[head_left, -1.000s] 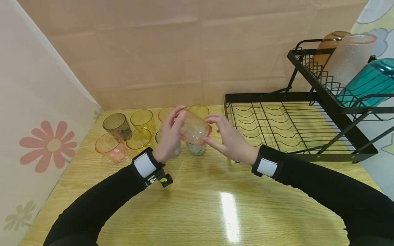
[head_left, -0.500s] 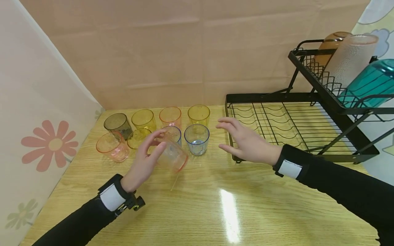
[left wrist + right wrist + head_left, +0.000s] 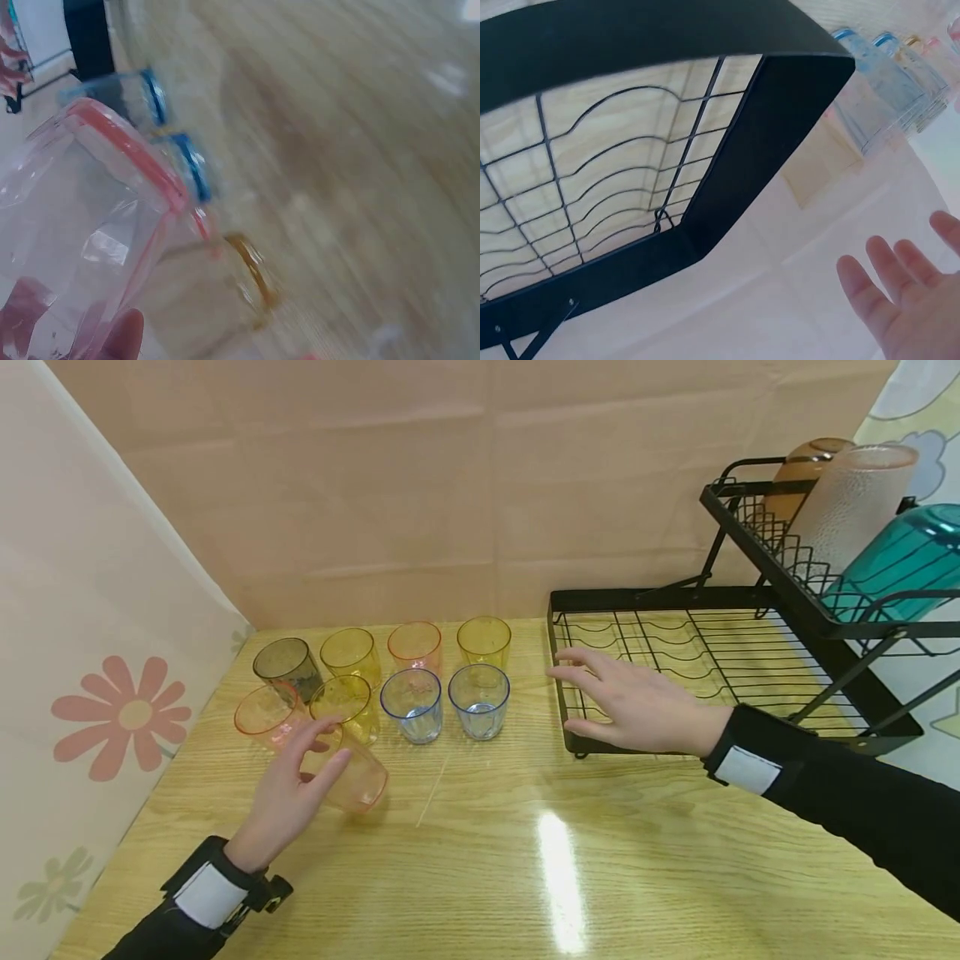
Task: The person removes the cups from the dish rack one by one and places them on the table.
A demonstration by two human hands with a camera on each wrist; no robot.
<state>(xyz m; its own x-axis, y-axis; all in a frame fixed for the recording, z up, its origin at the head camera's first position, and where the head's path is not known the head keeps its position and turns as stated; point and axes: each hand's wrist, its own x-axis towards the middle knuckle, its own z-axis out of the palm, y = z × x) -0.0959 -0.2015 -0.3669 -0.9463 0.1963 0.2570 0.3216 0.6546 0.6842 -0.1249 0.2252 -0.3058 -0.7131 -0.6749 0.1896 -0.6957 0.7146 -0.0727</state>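
- A person's left hand grips a clear pink glass low at the left of the worktop, near the front row of glassware. The fingers are clamped on its sides, thumb opposite the rest.
- The pink glass is tilted, one end pointing away from the palm. In the head view it overlaps the front yellow glass; whether the two touch, or whether it meets the worktop, cannot be told.
- The right hand holds nothing, its fingers apart and loosely bent beside the left end of a black wire rack. The right wrist view shows a gap between fingertips and frame.
- Lined up at the back, from left, stand a smoky grey glass, a yellow glass, a red-rimmed glass and a second yellow glass.
- In front stand a pink tumbler at far left, the front yellow glass, and two blue-rimmed glasses, one just beside the other.
- On the rack's upper tier sit an orange glass, a frosted tumbler and a teal glass.
- A thin pale strip lies on the worktop between the hands.
- Both arms wear black sleeves, the right one reaching across the frame; a plain peach-coloured backdrop hangs behind.
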